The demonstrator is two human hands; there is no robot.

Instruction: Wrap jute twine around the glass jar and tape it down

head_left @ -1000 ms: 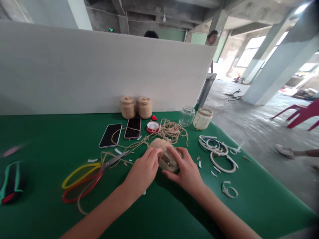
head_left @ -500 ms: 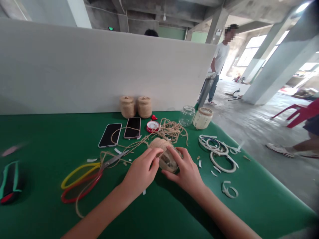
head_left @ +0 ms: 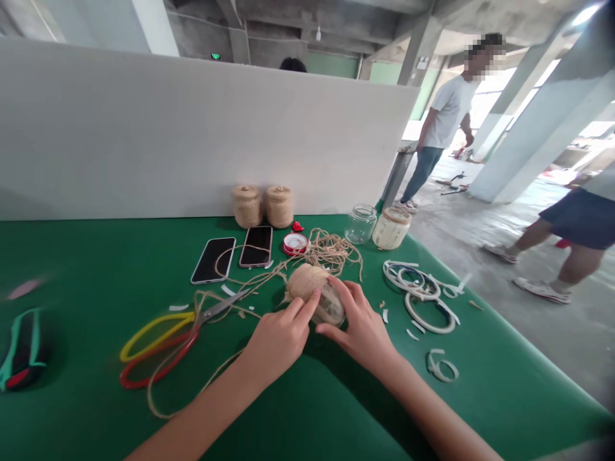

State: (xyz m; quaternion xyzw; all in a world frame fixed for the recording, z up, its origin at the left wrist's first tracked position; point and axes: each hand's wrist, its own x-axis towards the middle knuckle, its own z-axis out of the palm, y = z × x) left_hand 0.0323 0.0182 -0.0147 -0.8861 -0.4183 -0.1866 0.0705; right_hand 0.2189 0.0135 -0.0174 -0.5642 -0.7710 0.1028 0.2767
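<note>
A glass jar partly wrapped in jute twine (head_left: 314, 293) lies on its side on the green table (head_left: 96, 269). My right hand (head_left: 360, 326) is closed around its near end and holds it. My left hand (head_left: 278, 336) pinches the twine against the jar with thumb and forefinger. A loose strand of twine (head_left: 192, 397) runs from my left hand down and left across the table. A tangle of loose twine (head_left: 331, 250) lies just behind the jar.
Scissors with red and yellow handles (head_left: 168, 339) lie to the left. Two phones (head_left: 214, 259), a tape roll (head_left: 295, 244), two twine spools (head_left: 262, 206), an empty jar (head_left: 360, 224) and a wrapped jar (head_left: 391, 228) stand behind. White strips (head_left: 423, 294) lie right. A white partition (head_left: 192, 128) backs the table. Two people walk at right.
The jar has been turned and more twine covers it. My left hand slid toward me along the jar. The loose strand has shifted on the table. Two people moved into view at right.
</note>
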